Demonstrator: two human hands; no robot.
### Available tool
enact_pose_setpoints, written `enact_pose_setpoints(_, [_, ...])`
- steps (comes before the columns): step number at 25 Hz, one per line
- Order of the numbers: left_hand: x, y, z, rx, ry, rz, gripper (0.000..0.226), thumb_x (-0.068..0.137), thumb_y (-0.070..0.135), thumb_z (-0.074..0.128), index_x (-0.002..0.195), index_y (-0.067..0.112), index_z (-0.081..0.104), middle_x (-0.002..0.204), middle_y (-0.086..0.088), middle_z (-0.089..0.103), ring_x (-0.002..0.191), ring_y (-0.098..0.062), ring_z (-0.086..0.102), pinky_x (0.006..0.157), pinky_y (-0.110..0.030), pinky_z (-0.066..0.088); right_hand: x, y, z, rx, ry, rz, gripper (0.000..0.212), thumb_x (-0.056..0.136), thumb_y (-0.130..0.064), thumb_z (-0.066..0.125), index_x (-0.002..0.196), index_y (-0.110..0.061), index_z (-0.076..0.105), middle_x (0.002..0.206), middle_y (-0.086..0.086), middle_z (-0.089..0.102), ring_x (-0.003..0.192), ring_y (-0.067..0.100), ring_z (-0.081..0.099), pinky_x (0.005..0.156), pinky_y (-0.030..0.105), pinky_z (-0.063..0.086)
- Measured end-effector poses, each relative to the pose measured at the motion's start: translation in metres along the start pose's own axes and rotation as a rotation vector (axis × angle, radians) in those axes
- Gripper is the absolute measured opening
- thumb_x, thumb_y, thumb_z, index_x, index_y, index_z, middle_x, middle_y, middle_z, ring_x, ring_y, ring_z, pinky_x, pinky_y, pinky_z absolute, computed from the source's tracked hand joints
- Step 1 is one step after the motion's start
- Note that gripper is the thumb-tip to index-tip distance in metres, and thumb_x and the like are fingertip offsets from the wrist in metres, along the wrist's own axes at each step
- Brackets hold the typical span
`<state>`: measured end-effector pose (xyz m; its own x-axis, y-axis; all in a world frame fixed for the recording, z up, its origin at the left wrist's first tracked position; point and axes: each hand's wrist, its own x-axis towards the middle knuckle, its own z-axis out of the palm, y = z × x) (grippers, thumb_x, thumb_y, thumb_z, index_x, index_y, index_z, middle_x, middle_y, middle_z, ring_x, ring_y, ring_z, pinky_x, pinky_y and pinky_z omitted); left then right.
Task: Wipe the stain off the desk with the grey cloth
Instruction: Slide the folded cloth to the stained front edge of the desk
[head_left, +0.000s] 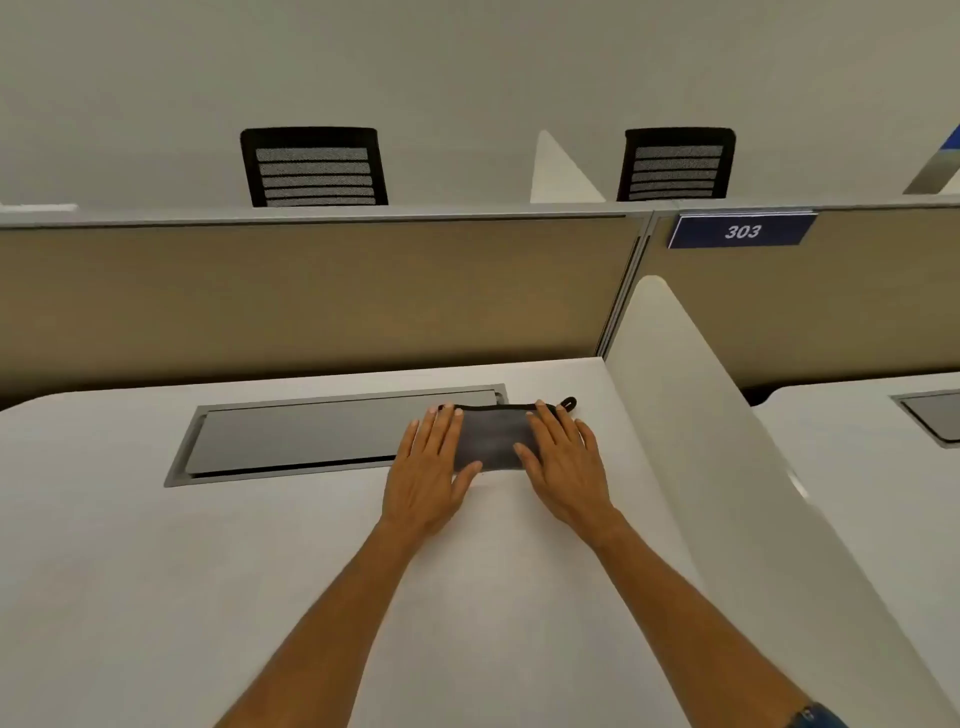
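I see the grey cloth (493, 439) folded flat on the white desk (208, 571), overlapping the right end of the grey cable hatch (311, 434). My left hand (431, 467) and right hand (563, 462) both lie spread open, palms down, pressing its two ends without gripping.

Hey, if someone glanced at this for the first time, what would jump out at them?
Two bare hands, the left hand and right hand, lie flat on a grey cloth at the desk's far middle, beside the grey cable hatch. Behind it, the blue 303 sign on the tan partition and two black chairs stand out.
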<state>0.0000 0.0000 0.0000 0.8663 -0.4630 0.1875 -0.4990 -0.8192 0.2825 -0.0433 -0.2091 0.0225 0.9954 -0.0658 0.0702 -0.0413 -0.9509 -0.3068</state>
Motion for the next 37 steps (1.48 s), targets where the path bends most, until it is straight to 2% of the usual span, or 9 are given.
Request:
enact_pose_setpoints(5, [0.007, -0.019, 0.022, 0.032, -0.104, 0.024, 0.08, 0.099, 0.065, 0.021, 0.159, 0.013, 0.022, 0.167, -0.006, 0.02, 0.154, -0.024, 0.015, 0.123, -0.044, 0.022, 0.015, 0.025, 0.018, -0.021, -0.074, -0.038, 0.106, 0.08, -0.077, -0.021, 0.158, -0.021, 0.025, 0.166, 0.005, 0.023, 0.154, 0.026, 0.017, 0.123, 0.043, 0.011])
enact_pose_setpoints(11, [0.015, -0.02, 0.016, -0.02, -0.152, 0.034, 0.071, 0.102, 0.051, 0.033, 0.16, 0.014, 0.015, 0.169, -0.003, 0.013, 0.156, -0.024, 0.008, 0.122, -0.037, 0.019, 0.021, 0.043, 0.012, 0.014, -0.202, -0.126, 0.091, 0.088, -0.078, 0.012, 0.16, -0.022, 0.015, 0.169, 0.002, 0.014, 0.156, 0.023, 0.008, 0.122, 0.041, 0.016])
enact_pose_setpoints(14, [0.021, -0.019, 0.013, 0.001, -0.218, 0.032, 0.066, 0.105, 0.033, 0.043, 0.16, 0.013, 0.012, 0.169, -0.007, 0.007, 0.156, -0.028, 0.006, 0.121, -0.043, 0.029, 0.026, 0.053, 0.004, -0.02, -0.22, -0.198, 0.074, 0.1, -0.054, 0.044, 0.159, -0.021, 0.017, 0.168, 0.001, 0.015, 0.155, 0.023, 0.011, 0.122, 0.043, 0.025])
enact_pose_setpoints(20, [0.029, 0.0, -0.002, 0.242, -0.371, 0.016, 0.073, 0.103, 0.003, 0.038, 0.16, 0.012, -0.006, 0.169, -0.013, -0.011, 0.156, -0.034, -0.005, 0.112, -0.04, 0.04, 0.031, 0.052, -0.005, -0.164, -0.223, -0.315, 0.06, 0.103, -0.004, 0.048, 0.157, -0.005, 0.021, 0.167, 0.015, 0.013, 0.154, 0.034, 0.015, 0.118, 0.046, 0.035])
enact_pose_setpoints(24, [0.026, 0.008, -0.008, 0.262, -0.338, -0.016, 0.072, 0.102, -0.001, 0.039, 0.16, 0.006, -0.004, 0.169, -0.014, -0.007, 0.156, -0.033, -0.003, 0.114, -0.04, 0.038, 0.027, 0.048, -0.008, -0.219, -0.168, -0.344, 0.058, 0.098, 0.0, 0.055, 0.151, 0.002, 0.031, 0.162, 0.025, 0.024, 0.15, 0.043, 0.024, 0.113, 0.05, 0.039])
enact_pose_setpoints(28, [0.014, 0.017, -0.015, 0.197, -0.238, -0.033, 0.075, 0.095, -0.012, 0.047, 0.158, -0.001, 0.008, 0.167, -0.021, 0.006, 0.155, -0.039, 0.008, 0.11, -0.047, 0.044, 0.012, 0.049, -0.013, -0.208, -0.096, -0.354, 0.063, 0.075, 0.008, 0.082, 0.132, 0.009, 0.056, 0.138, 0.034, 0.056, 0.127, 0.052, 0.055, 0.092, 0.057, 0.053])
enact_pose_setpoints(29, [0.009, 0.02, -0.017, 0.185, -0.18, 0.0, 0.078, 0.089, -0.015, 0.056, 0.156, -0.005, 0.017, 0.165, -0.025, 0.017, 0.152, -0.043, 0.019, 0.103, -0.048, 0.051, 0.007, 0.048, -0.017, -0.208, -0.089, -0.356, 0.067, 0.068, 0.008, 0.087, 0.128, 0.01, 0.059, 0.132, 0.034, 0.06, 0.121, 0.052, 0.059, 0.087, 0.057, 0.055])
enact_pose_setpoints(32, [-0.007, 0.029, -0.024, 0.225, -0.148, 0.044, 0.091, 0.048, -0.019, 0.087, 0.133, -0.013, 0.054, 0.135, -0.032, 0.059, 0.12, -0.05, 0.06, 0.06, -0.044, 0.063, -0.013, 0.044, -0.033, -0.226, -0.028, -0.371, 0.073, 0.052, 0.011, 0.093, 0.12, 0.01, 0.064, 0.122, 0.033, 0.066, 0.11, 0.049, 0.067, 0.079, 0.052, 0.059])
enact_pose_setpoints(37, [-0.044, 0.062, -0.055, 0.231, -0.064, 0.083, 0.087, 0.042, -0.019, 0.087, 0.125, -0.013, 0.062, 0.126, -0.031, 0.065, 0.109, -0.048, 0.067, 0.049, -0.037, 0.058, -0.065, 0.035, -0.068, -0.217, 0.025, -0.353, 0.071, 0.056, 0.013, 0.09, 0.122, 0.007, 0.064, 0.125, 0.03, 0.066, 0.114, 0.047, 0.066, 0.086, 0.05, 0.058])
